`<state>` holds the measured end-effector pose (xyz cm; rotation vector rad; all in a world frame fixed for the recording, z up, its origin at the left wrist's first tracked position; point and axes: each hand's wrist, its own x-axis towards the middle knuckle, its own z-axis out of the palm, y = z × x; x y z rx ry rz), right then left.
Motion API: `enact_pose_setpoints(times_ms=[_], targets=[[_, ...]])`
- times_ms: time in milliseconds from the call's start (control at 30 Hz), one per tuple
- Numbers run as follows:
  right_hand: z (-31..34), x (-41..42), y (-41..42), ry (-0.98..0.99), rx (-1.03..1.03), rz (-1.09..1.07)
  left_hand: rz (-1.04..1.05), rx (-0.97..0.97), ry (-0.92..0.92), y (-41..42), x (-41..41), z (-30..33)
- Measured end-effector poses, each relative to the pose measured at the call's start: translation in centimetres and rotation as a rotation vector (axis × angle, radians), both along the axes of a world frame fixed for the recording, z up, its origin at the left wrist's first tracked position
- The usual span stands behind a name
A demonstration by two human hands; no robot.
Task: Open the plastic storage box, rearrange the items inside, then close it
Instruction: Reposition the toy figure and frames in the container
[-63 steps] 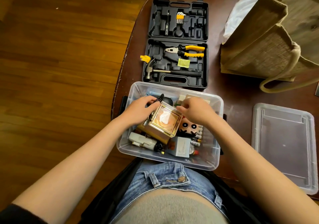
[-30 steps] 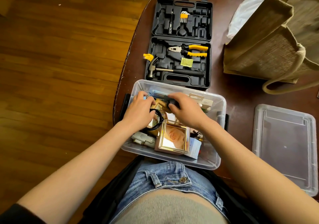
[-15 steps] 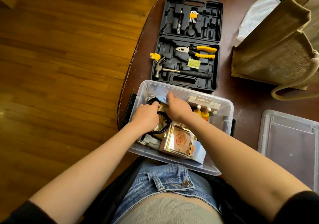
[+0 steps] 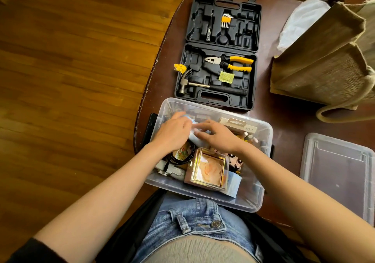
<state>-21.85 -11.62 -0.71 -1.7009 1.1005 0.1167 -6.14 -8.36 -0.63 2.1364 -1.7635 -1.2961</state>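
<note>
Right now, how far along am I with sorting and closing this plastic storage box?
Opening looks done: the lid lies on the table right of the storage box. Rearranging is in hand: the left hand and right hand are both on a pale blue item inside. Left: finish sorting, then put the lid back on.

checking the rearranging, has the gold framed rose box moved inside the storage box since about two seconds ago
Yes. The rose box has gone from the middle of the storage box to its near wall, closer to the person.
</note>
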Motion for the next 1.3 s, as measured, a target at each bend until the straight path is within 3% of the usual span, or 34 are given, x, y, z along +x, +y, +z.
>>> enact_pose_setpoints(times_ms=[67, 200, 267, 367, 600, 867, 1133, 1300], targets=[[0.2, 0.1, 0.7, -0.073, 0.108, -0.063, -0.075, 0.036, -0.086, 0.0, 0.1, -0.2], [-1.4, 1.5, 0.9, 0.063, -0.191, -0.138, -0.207, -0.053, -0.267, 0.9, 0.1, -0.4], [-2.3, 2.4, -0.1, 0.180, -0.205, -0.122, -0.215, -0.074, -0.287, 1.2, 0.2, -0.5], [-3.5, 3.4, -1.3, 0.355, -0.085, -0.001, -0.219, -0.086, -0.293, 1.3, 0.3, -0.5], [-5.9, 5.0, -2.1, 0.537, -0.097, 0.270, -0.211, -0.104, -0.277, 1.8, 0.5, -0.8], [-5.6, 6.2, -3.4, 0.516, 0.048, 0.352, -0.161, -0.162, -0.270, 2.3, 0.2, -1.1], [-5.6, 5.8, -2.1, 0.477, -0.001, 0.147, -0.158, -0.192, -0.256, 2.8, 0.3, -1.3], [-5.4, 4.9, -1.8, 0.399, 0.078, -0.025, -0.160, -0.188, -0.231, 2.9, 0.5, -1.5]])
